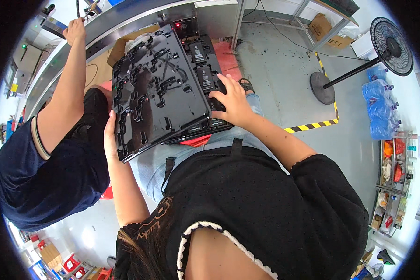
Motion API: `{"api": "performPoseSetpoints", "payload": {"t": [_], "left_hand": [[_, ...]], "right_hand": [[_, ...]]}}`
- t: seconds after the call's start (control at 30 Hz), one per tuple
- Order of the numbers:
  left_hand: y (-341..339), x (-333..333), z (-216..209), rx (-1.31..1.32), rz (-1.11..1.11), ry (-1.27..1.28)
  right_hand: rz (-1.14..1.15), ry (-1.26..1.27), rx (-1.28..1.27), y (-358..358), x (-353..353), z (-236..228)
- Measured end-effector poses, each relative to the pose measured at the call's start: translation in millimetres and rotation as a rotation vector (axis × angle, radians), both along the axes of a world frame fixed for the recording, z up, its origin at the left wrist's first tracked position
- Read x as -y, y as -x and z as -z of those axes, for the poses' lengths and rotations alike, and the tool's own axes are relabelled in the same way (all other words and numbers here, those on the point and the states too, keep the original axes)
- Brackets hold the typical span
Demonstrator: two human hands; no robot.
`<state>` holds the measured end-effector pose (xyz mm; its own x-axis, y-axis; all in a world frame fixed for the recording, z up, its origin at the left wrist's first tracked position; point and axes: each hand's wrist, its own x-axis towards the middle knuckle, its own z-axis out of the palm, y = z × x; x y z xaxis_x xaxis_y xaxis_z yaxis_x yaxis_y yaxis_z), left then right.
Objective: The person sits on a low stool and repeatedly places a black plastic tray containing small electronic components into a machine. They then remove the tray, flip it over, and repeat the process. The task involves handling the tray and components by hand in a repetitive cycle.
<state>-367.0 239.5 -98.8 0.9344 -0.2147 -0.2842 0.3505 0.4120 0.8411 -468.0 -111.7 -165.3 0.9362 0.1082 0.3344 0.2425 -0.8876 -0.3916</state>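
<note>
A black plastic tray point(161, 93) with moulded recesses and raised ridges lies tilted to the left in front of me, overlapping a second tray. My left hand point(110, 135) grips its left edge, with most of the fingers hidden behind or under it. The lower black tray point(221, 126) shows along the right side. It holds several flat black rectangular packs that look like batteries point(204, 77). My right hand point(233, 100) is over these packs with its fingers spread, the thumb close to the upper tray's right edge. Whether a fingertip touches a pack cannot be told.
A co-worker's arm point(63, 100) reaches up at my left, beside the metal-edged bench point(140, 23). A cardboard box point(116, 53) stands behind the trays. A black standing fan point(391, 46), blue water bottles point(380, 102) and a loaded shelf point(394, 186) are to the right.
</note>
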Motion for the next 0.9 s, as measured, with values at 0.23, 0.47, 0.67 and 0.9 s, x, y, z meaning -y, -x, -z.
{"api": "performPoseSetpoints", "payload": {"t": [0.23, 0.47, 0.67, 0.9], "left_hand": [[3, 18, 32, 0.077, 0.025, -0.263], [-17, 69, 122, 0.681, -0.044, -0.949], [-26, 80, 109, 0.417, 0.104, -0.723], [-3, 81, 77, 0.354, 0.107, -0.644]], "right_hand": [[0.107, -0.692, -0.067, -16, 14, 6], [0.239, -0.463, -0.062, -25, -6, 22], [0.212, -0.399, -0.158, -37, -5, 24], [0.260, -0.324, -0.099, -30, -3, 3]]}}
